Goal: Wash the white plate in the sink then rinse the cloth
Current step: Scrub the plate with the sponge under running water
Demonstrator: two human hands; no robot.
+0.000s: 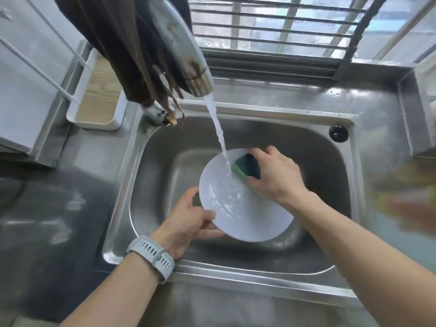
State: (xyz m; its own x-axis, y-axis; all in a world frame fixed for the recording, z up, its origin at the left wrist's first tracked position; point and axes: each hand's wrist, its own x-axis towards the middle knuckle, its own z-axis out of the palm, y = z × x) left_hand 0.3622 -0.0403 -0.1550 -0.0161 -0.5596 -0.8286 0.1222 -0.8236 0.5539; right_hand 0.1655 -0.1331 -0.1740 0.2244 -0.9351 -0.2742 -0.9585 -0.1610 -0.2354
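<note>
Brushed steel sink [313, 147], glossy wet white plate [245, 220], green spongy cloth [245, 167], wood-grain tray [99, 95].

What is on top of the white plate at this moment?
On the white plate, tap water lands and pools. The right hand presses a green sponge against its far rim. The left hand grips the near-left rim. The plate surface under the sponge is hidden.
</note>
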